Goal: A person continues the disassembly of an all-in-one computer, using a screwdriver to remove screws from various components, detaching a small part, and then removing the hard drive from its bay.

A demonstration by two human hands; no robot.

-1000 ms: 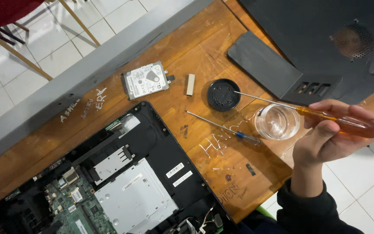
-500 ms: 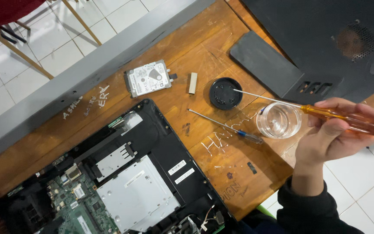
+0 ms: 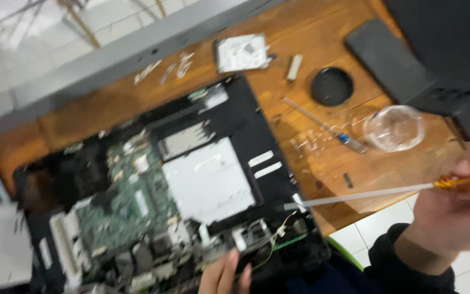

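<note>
The fingers (image 3: 466, 188) of the right hand (image 3: 458, 212) are curling round the orange handle of a screwdriver (image 3: 387, 191) at the right edge of the frame, gripping it firmly. At the bottom centre, the fingers of the left hand (image 3: 227, 275) are just poking into view, touching the near edge of an opened laptop (image 3: 180, 190); whether they are grasping anything I cannot tell, as most of the hand is lying out of frame.

The things are sitting on a worn, scratched wooden bench (image 3: 311, 92), with a grey rail running along its far side and pale floor tiles showing in the upper left and lower right of the frame.

The screwdriver is lying almost level across the lower right, its long axis running left to right and dipping slightly to the left. Its tip is pointing left, reaching the laptop's right-hand edge near the middle of the frame. The shaft is looking long, thin and silvery, the handle translucent orange, all somewhat blurred.

Beyond it, right of centre, a second small screwdriver (image 3: 327, 128) is lying on the bench, with a clear cup (image 3: 394, 128) beside it, a round black lid (image 3: 331, 86) further up and a bare hard drive (image 3: 241, 52) at the top centre.
</note>
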